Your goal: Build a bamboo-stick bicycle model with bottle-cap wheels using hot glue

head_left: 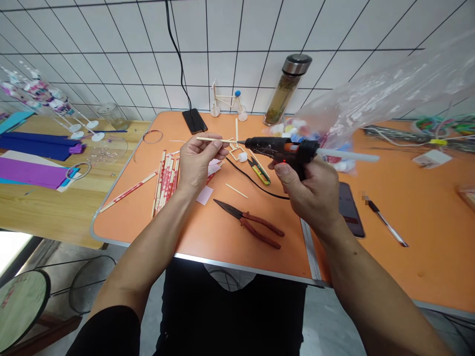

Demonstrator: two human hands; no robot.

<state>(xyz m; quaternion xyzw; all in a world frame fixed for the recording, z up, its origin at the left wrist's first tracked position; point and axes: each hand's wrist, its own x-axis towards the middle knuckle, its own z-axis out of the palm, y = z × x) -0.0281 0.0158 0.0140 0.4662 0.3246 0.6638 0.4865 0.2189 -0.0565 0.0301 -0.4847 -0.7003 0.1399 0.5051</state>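
My left hand (202, 160) pinches a thin wooden stick (217, 140) between thumb and fingers. My right hand (308, 193) grips a black hot glue gun (282, 151), with a white glue stick (349, 155) jutting from its rear. The gun's nozzle points left and sits at or very near the stick's right end. Behind that end lies a small wooden stick frame (233, 151) with a white cap (243, 157). The gun's black cord (256, 183) runs across the orange table (260, 252) below my hands.
Red-wrapped chopsticks (165, 183), red-handled pliers (248, 222) and yellow-green snips (260, 171) lie on the orange table. A finished stick model (226, 103), a tumbler (287, 89) and a plastic bag (371, 94) stand behind. A phone (351, 210) lies right.
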